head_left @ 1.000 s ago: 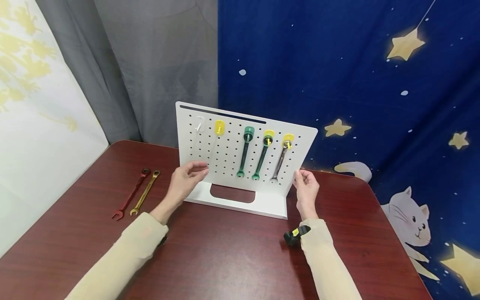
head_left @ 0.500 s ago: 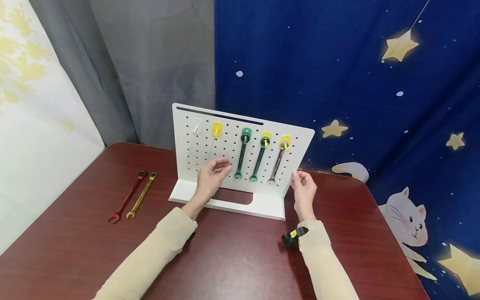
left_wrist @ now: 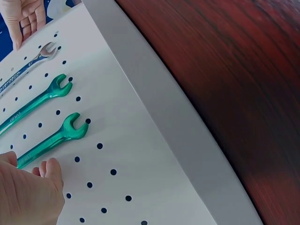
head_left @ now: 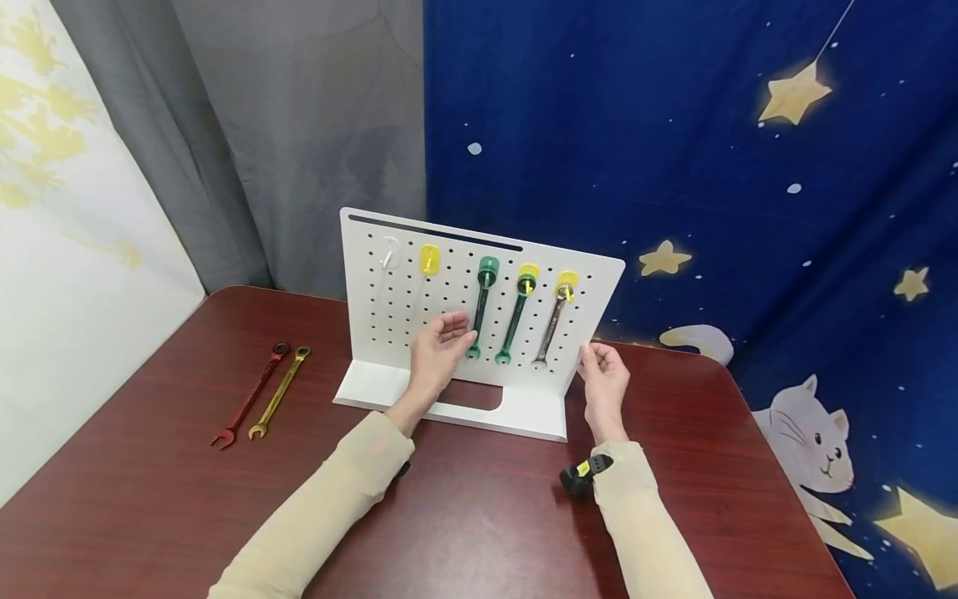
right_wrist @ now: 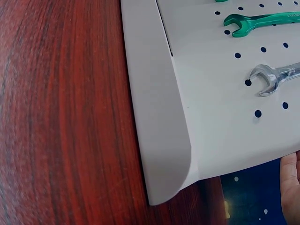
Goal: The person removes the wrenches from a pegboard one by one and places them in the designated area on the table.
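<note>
1. Head view: I count five wrenches. Three hang on the white board; two lie on the brown table.
2. Hanging, left to right: near green wrench, second green wrench, silver wrench. Ring ends up, forked ends down.
3. Lying to the left of the board, side by side and apart: red wrench, gold wrench.
4. Hooks on the board, five: one white hook, three yellow hooks, one green hook. The green one and two of the yellow carry the hanging wrenches.
5. Hands, two. Left hand: fingers loosely bent, thumb apart from them, at the lower handle of the near green wrench.
6. Left wrist view: that handle runs in toward the space between thumb and fingers; its forked end sticks out beyond them. Contact: I cannot tell.
7. Right hand: fingers bent, tips meeting the board's right edge, just beside the silver wrench's side of the board. Whether they pinch the edge, I cannot tell.
8. Both sleeves are cream.
</note>
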Tool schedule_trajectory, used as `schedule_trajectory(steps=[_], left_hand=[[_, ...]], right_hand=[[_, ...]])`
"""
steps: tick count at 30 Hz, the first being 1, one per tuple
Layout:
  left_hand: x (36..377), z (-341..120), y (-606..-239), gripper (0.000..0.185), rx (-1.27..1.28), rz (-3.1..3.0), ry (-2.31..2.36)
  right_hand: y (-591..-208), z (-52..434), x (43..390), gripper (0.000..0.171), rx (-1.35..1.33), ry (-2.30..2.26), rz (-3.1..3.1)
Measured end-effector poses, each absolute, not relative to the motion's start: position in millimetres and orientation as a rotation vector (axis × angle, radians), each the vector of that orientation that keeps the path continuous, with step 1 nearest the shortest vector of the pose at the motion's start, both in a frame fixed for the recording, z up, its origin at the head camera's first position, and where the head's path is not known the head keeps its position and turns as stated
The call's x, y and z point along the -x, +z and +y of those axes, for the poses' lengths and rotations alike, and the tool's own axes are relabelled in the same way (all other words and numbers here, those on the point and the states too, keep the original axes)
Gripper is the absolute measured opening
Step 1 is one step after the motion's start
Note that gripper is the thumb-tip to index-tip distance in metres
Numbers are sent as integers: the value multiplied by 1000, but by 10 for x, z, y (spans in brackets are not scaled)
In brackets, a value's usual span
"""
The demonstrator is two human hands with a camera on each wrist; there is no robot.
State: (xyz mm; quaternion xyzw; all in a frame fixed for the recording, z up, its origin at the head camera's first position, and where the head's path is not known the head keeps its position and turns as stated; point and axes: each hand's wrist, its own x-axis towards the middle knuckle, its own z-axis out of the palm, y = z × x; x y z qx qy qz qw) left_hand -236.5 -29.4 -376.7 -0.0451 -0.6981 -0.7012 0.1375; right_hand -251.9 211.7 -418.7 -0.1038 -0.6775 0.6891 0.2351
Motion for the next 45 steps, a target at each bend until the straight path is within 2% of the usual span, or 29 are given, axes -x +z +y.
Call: schedule_trajectory(steps=[10,16,19,32,45], left_hand=[[2464,-191,-3904,34,127,-2023,-1945],[2466,-150,-3909,35,122,-2027,-1941],[2473,-120,-3903,35,120,-2013,-1966],[2482,-48,-3893,30,72,-2031,-1924],[2468,-66,-3882,26,57,-2052,-1956]], right_hand=[[-4181,2108,2510,26,271,1893,-1853],[-4178,2103,2512,8,275,1908,-1810],[-4180,2105,2516,5,275,1913,-1805],[-4179,2114,2500,25,296,1896,-1862],[-4185,2102,2506,8,280,1918,-1794]])
